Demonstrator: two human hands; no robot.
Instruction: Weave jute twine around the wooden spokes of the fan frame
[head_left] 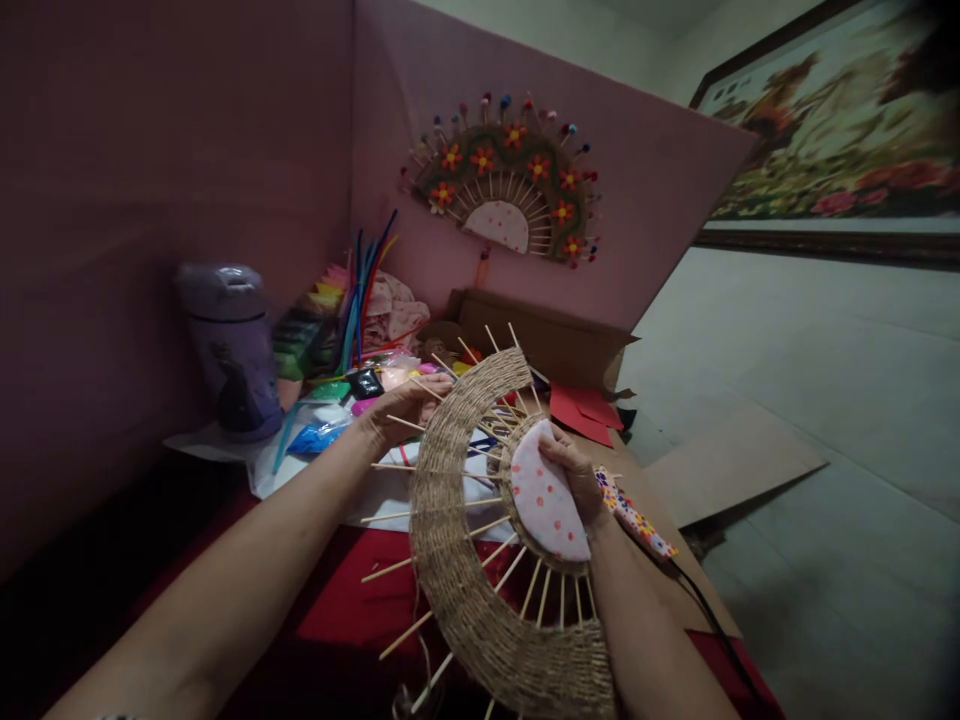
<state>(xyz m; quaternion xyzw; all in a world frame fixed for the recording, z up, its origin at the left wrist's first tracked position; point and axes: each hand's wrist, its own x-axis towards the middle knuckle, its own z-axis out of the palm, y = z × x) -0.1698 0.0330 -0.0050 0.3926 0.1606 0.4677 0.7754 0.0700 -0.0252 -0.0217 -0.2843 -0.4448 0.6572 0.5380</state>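
A half-ring fan (442,500) woven from brown twine over thin wooden sticks is held up, tilted, between my hands. Its stick ends jut out past the outer rim. At its centre sits a white half-circle panel (547,500) with small red spots. My right hand (571,468) grips this panel by its straight edge, thumb in front. My left hand (412,408) is closed at the upper outer rim, by a protruding stick; its fingertips are partly hidden by the weave. A loose strand of twine (424,640) hangs below the fan.
A finished fan with flowers (514,165) hangs on the pink board. A purple tumbler (232,350) stands left, near pipe cleaners (364,285) and coloured clay packets (319,437). Red sheets (585,412), cardboard (739,465) and a flower-patterned glue gun (634,515) with a black cord lie right.
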